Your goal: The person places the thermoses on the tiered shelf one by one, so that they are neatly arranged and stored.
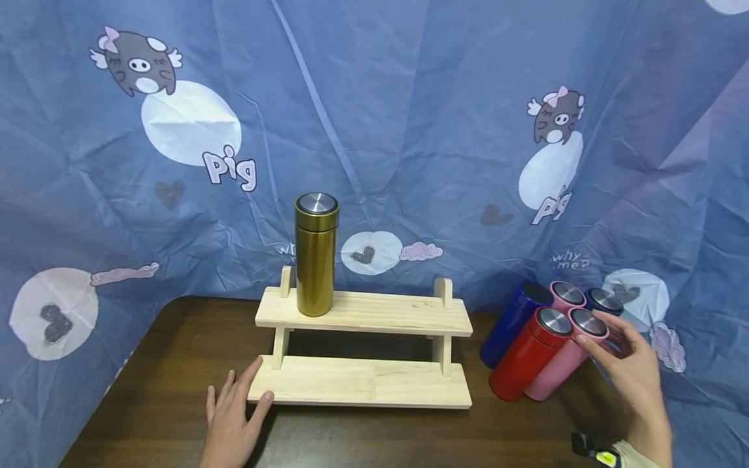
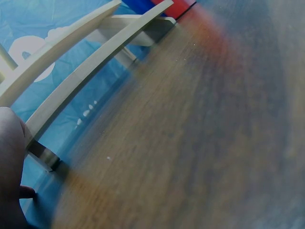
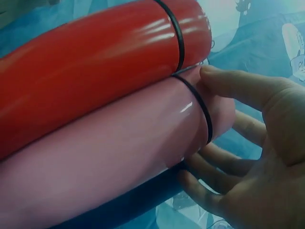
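Note:
At the right of the head view my right hand (image 1: 634, 364) grips the cap of the front pink thermos bottle (image 1: 564, 367), thumb on one side and fingers round the other. In the right wrist view the thumb presses the cap of this pink bottle (image 3: 109, 152), right beside the red thermos bottle (image 3: 95, 62). My left hand (image 1: 234, 416) rests at the left end of the wooden two-tier rack (image 1: 363, 383), its fingers fairly straight and the thumb over the lower board's front corner. A gold thermos bottle (image 1: 316, 266) stands upright on the upper board, towards the left.
Behind the red and front pink bottles stand a blue bottle (image 1: 512, 325), a second pink bottle (image 1: 567, 296) and a dark blue bottle (image 1: 605, 300), all close together. The brown table (image 1: 175, 364) meets a blue patterned cloth (image 1: 386, 130) at the back and sides.

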